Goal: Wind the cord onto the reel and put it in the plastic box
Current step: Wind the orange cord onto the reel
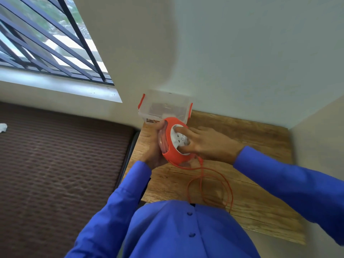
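Observation:
An orange cord reel (170, 148) with a white socket face is held just above the wooden table (251, 183). My left hand (155, 146) grips its rim from the left side, over the wound turns of cord. My right hand (204, 142) rests on the white face, with fingers and thumb pressed into it. A loose length of orange cord (212, 183) hangs from the reel's underside and loops over the table toward my body. The clear plastic box (163, 107) with orange latches stands open just behind the reel, against the wall.
The table fills a corner between two pale walls. Left of it lies a brown quilted mattress (61, 164), below a barred window (46, 43). My blue shirt covers the table's near edge.

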A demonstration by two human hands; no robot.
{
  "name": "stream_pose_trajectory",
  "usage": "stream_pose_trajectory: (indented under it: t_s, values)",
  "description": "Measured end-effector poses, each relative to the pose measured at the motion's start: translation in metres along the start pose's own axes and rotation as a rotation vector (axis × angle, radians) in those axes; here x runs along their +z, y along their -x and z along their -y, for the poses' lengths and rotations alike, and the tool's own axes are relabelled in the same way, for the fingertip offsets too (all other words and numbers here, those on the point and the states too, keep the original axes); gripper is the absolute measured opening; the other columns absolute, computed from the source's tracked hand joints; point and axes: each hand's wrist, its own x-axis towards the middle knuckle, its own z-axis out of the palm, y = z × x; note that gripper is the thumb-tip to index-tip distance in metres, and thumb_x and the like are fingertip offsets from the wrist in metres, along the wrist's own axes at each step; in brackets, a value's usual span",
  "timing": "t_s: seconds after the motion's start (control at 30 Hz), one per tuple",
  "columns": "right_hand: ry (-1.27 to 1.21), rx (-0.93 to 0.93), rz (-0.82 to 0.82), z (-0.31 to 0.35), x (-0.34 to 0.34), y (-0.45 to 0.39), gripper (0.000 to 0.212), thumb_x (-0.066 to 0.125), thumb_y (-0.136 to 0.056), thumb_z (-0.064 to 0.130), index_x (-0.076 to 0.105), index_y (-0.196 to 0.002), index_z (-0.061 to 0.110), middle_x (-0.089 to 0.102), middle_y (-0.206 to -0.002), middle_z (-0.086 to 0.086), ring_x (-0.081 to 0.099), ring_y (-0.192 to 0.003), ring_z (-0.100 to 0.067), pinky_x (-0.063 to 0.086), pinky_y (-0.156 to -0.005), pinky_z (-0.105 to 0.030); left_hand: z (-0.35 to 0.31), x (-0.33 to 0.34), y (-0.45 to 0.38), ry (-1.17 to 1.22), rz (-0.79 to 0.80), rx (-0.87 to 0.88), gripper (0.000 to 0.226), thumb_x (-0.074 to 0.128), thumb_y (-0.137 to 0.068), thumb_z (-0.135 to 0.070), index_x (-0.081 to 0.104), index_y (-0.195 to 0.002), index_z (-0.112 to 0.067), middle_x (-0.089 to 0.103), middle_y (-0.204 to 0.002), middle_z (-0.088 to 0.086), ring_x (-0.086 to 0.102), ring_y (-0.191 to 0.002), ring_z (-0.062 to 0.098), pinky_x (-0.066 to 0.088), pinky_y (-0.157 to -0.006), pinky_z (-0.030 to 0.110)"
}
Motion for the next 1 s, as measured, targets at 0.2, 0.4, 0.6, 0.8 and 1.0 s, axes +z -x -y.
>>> stream_pose_trajectory:
  t_s: [0.2,0.4,0.6,0.8,1.0]
  values:
    - [0.003,-0.154,-0.081,-0.018,-0.005,0.005,0.059,0.089,-0.08,0.02,0.067,-0.133,0.029,0.076,-0.119,-0.019,0.066,-0.054,-0.031,0.052,-0.048,-0.033,0.002,0.002,0.001,-0.046,0.026,-0.138,0.084,0.066,-0.08,-0.088,0.083,-0.127,-0.021,0.08,-0.125,0.018,0.079,-0.109,0.034,0.067,-0.089,0.048]
    - [-1.122,0.841,-0.294,-0.01,0.001,-0.002,0.043,0.081,-0.087,0.058,0.081,-0.079,0.015,0.071,-0.059,0.008,0.062,-0.047,-0.003,0.047,-0.045,-0.019,0.006,0.016,-0.006,-0.233,0.015,0.103,0.1,0.085,-0.071,-0.08,0.065,-0.147,-0.016,0.077,-0.135,0.012,0.075,-0.122,0.029,0.063,-0.098,0.04]
    - [-1.689,1.333,-0.183,-0.01,0.009,-0.015,0.044,0.057,-0.107,0.042,0.068,-0.081,0.008,0.047,-0.049,-0.002,0.029,-0.036,-0.012,0.021,-0.04,-0.021,0.003,0.016,-0.02,-0.6,-0.017,0.404,0.124,0.082,-0.071,-0.057,0.022,-0.169,-0.01,0.048,-0.16,0.023,0.059,-0.143,0.033,0.06,-0.106,0.036]
    - [-0.526,0.481,-0.149,0.0,-0.01,0.003,0.033,0.062,-0.101,0.03,0.082,-0.079,0.016,0.072,-0.114,-0.001,0.066,-0.073,-0.013,0.049,-0.057,-0.03,-0.021,0.005,-0.013,0.019,0.057,0.047,0.099,0.075,-0.072,-0.086,0.076,-0.139,-0.012,0.076,-0.135,0.023,0.077,-0.119,0.039,0.065,-0.087,0.056]
    - [0.054,-0.072,0.01,-0.006,-0.02,0.013,0.054,0.08,-0.082,0.006,0.072,-0.131,0.026,0.057,-0.156,-0.018,0.071,-0.098,-0.031,0.051,-0.051,-0.032,-0.026,-0.032,-0.019,0.113,0.203,-0.312,0.095,0.069,-0.087,-0.082,0.066,-0.149,-0.01,0.065,-0.145,0.03,0.068,-0.123,0.051,0.053,-0.103,0.066]
